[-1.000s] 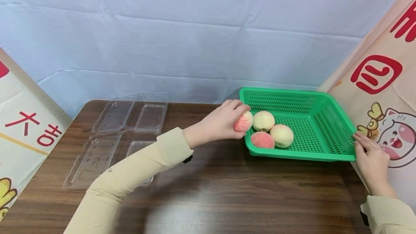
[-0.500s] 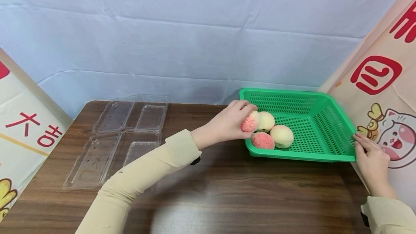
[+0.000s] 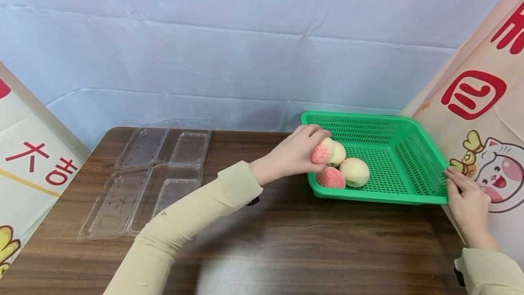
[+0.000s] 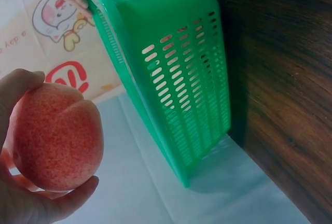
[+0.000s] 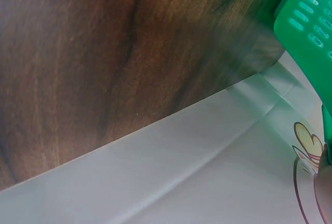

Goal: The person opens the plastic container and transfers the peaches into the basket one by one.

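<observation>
My left hand (image 3: 290, 155) grips a pink-and-cream peach (image 3: 321, 150) over the left end of a green plastic basket (image 3: 393, 196). The left wrist view shows the same peach (image 4: 59, 138) pinched between thumb and fingers, level with the basket's top. Inside the basket, at its left end, lie a pink peach (image 3: 330, 178) and a pale peach (image 3: 355, 172). Another pale peach (image 3: 339, 153) is partly hidden behind the held one. At the near right corner my right hand (image 3: 468, 204) holds the basket's rim; the right wrist view catches only a sliver of it.
Clear plastic clamshell boxes (image 3: 186, 147) with their lids folded open lie on the left of the wooden table (image 3: 327, 245). A pale cloth (image 3: 229, 49) hangs along the back edge. Printed sheets (image 3: 491, 167) flank the table on both sides.
My left hand has moved right with the peach, from beside the basket's left rim to over its inside. The right hand and the basket stay in place.
</observation>
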Demonstrator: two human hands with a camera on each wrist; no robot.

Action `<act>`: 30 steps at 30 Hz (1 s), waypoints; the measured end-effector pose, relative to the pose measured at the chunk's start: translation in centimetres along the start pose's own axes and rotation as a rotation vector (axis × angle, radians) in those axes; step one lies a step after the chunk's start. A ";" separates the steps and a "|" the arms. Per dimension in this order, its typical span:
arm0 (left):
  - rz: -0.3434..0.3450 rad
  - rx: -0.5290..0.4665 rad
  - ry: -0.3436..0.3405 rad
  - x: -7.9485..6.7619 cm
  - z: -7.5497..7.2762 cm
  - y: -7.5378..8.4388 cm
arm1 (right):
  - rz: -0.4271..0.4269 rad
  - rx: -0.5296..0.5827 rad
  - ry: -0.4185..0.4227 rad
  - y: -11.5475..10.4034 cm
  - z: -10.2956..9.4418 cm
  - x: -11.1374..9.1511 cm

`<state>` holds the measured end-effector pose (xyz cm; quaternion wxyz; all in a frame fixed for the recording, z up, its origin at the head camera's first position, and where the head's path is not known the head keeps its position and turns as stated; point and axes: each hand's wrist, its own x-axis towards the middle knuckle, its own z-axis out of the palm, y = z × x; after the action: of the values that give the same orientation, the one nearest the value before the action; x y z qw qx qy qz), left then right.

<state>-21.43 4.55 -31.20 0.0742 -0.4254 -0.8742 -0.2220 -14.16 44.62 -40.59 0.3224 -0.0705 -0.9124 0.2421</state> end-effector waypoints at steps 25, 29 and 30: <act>-0.008 0.015 -0.026 2.4 1.5 0.0 | 0.023 -0.002 -0.016 -0.2 -0.1 0.0; -0.017 0.020 -0.033 2.8 1.8 0.0 | 0.017 0.003 -0.009 -0.3 -0.1 0.0; -0.019 0.021 -0.036 2.9 1.8 0.1 | 0.014 0.004 -0.004 -0.3 -0.1 0.0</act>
<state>-23.04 7.44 -31.88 0.0610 -0.4203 -0.8817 -0.2057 -14.06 44.40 -40.40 0.3188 -0.0759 -0.9121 0.2464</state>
